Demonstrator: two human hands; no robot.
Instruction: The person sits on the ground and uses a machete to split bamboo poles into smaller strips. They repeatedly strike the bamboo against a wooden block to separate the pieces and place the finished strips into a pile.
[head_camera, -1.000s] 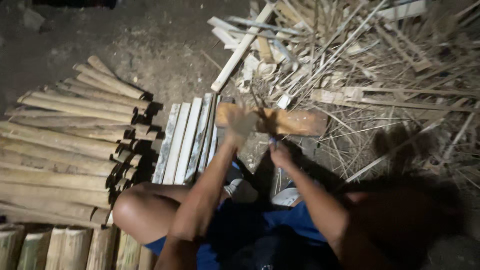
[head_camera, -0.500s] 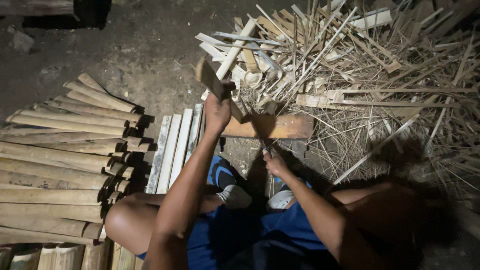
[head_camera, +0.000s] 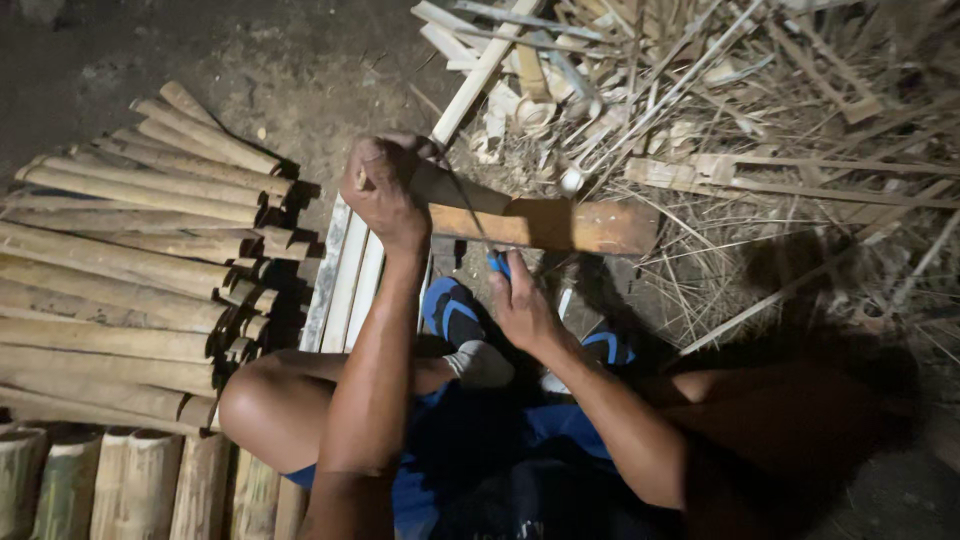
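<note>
1. The left hand (head_camera: 385, 190) has its grip clamped on the handle of a broad dark blade (head_camera: 455, 188), fist turned knuckles-up just left of the wooden block (head_camera: 560, 225).
2. The right hand (head_camera: 520, 305) sits just below the block, its grip together around a thin bamboo strip (head_camera: 468, 205) that stands nearly upright and crosses the blade.
3. The block is a short, squared length of orange-brown wood lying flat on the earth floor (head_camera: 250, 60), its long side running left to right; its left end is hidden under the blade.
4. The blade lies across the block's left end; whether its edge touches the wood cannot be told.
5. Left of the block, pale split slats (head_camera: 345, 280) lie side by side, running away from the person.
6. Further left of the block is a stack of round bamboo poles (head_camera: 120, 260), their cut ends facing the slats.
7. Above and to the right of the block spreads a tangled heap of splinters and thin offcuts (head_camera: 720, 120).
8. Below the block, the person's feet in blue sandals (head_camera: 450, 310) rest on the floor.
</note>
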